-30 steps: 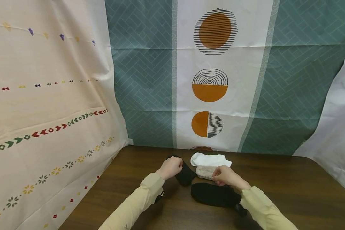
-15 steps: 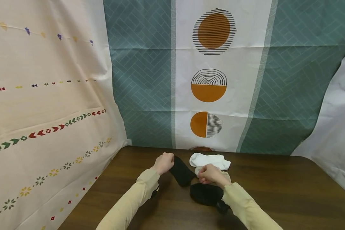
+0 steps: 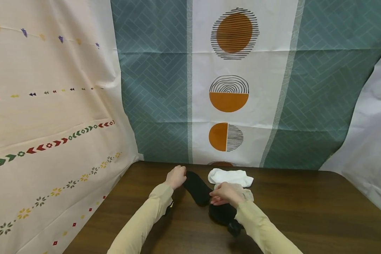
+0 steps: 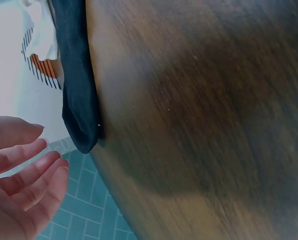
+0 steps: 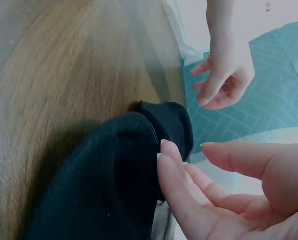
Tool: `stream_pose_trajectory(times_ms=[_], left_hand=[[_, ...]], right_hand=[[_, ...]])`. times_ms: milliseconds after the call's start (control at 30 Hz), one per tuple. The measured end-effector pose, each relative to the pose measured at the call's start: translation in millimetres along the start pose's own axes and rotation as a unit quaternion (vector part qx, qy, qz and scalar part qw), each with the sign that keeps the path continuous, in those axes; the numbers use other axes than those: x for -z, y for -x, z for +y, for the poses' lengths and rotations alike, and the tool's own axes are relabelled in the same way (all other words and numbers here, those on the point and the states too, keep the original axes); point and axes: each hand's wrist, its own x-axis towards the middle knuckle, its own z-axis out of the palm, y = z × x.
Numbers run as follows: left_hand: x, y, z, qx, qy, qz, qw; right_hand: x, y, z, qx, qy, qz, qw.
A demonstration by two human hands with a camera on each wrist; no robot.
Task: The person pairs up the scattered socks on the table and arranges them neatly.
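Note:
Two black ankle socks lie on the wooden table in the head view: a farther one [image 3: 195, 188] slanting between the hands and a nearer one [image 3: 220, 213] partly under the right wrist. My left hand [image 3: 176, 177] hovers beside the far end of the farther sock; the left wrist view shows its fingers loosely bent, holding nothing, apart from the black sock [image 4: 79, 75]. My right hand [image 3: 224, 194] is over where the two black socks meet. In the right wrist view its fingertips are at the near black sock [image 5: 109, 175], with thumb and index apart.
A white sock [image 3: 230, 177] lies flat behind the right hand, with a beige sock [image 3: 247, 194] in front of it, partly covered by that hand. The dark wooden table [image 3: 298, 208] ends at a patterned hanging cloth [image 3: 158, 106] at the back. More cloth hangs left and right.
My left hand has moved left, off the farther black sock, which now shows more of its length. My right hand has moved left from the beige sock to the black socks.

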Motion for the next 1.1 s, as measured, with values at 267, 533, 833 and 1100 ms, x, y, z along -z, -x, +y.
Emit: stream_pose_trajectory(times_ms=[267,533,833,1100], left_hand=[[-2.7,-6.0,-0.4,0.02,-0.007,-0.001,0.9998],[-13.3,-13.7,-3.7,0.036,-0.009,-0.005,0.9993],[-18.1,-19.8,-6.9,0.048,-0.005,-0.008,0.9988],[-26.6,-20.6,-14.2,0.056,0.001,-0.027,0.9981]], right_hand=[[-1,-4,3,-0.023,-0.04,-0.007,0.999],[-3,-7,9,-0.041,-0.057,-0.018,0.997],[-6,-11,11,-0.053,-0.061,-0.018,0.997],[-13,-13,13,-0.072,-0.064,-0.025,0.995]])
